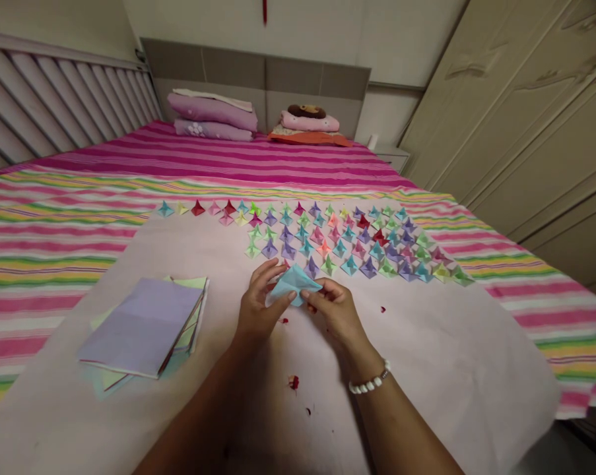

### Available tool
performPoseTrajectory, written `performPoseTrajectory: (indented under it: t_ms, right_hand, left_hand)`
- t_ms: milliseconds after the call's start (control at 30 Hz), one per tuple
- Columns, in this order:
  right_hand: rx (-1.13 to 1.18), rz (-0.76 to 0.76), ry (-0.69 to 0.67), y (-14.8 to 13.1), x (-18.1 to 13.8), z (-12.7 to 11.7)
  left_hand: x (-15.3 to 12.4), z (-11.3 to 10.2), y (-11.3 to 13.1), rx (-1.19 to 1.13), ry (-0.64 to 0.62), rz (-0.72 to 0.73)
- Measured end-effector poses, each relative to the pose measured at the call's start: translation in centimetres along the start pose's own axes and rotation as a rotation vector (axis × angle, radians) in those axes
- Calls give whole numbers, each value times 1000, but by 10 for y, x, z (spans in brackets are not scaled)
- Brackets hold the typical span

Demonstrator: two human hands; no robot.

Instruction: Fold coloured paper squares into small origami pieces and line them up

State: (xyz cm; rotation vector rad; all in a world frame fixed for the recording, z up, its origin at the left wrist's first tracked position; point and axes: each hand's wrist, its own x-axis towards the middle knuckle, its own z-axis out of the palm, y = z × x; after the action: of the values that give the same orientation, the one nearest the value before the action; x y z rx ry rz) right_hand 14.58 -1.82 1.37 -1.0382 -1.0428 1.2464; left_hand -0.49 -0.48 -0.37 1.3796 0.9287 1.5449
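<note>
A light blue folded paper boat [296, 280] is held up over the white sheet, between both hands. My left hand [261, 305] grips its left side, thumb on the near face and fingers raised behind. My right hand [338, 309] pinches its right lower edge between thumb and fingers; a white bead bracelet [371, 380] circles that wrist. Just beyond the hands stand rows of small folded paper pieces [350, 265] in blue, purple, green, pink and red. To the left lies a stack of coloured paper sheets [142, 323], purple on top.
The large white sheet [456, 356] covers part of the striped bed cover [550, 290]. Small red scraps [293, 382] lie near my forearms. Folded purple bedding [213, 115] and a pink pile [310, 123] sit by the headboard; a wardrobe [525, 119] stands at right.
</note>
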Motion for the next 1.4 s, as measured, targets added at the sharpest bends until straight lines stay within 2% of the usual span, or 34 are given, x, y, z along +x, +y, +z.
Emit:
performPoseTrajectory:
  t_ms: [200, 367, 533, 733, 1000, 1167, 1400]
  right_hand:
    - [-11, 3, -7, 1, 1, -1]
    - [-13, 11, -13, 2, 0, -1]
    - [6, 11, -35, 4, 1, -1]
    - [6, 9, -40, 4, 1, -1]
    - [20, 15, -52, 5, 0, -1]
    - [30, 30, -39, 1, -2, 1]
    - [116, 57, -3, 3, 0, 0]
  left_hand:
    - [-1, -1, 0, 2, -35, 3]
    - [0, 0, -5, -83, -42, -3]
    - [1, 1, -3, -136, -50, -85]
    - [3, -1, -3, -115, -59, 4]
    - [2, 2, 2, -231, -29, -156]
    - [0, 2, 0, -195, -87, -307]
    - [-1, 1, 4, -182, -143, -376]
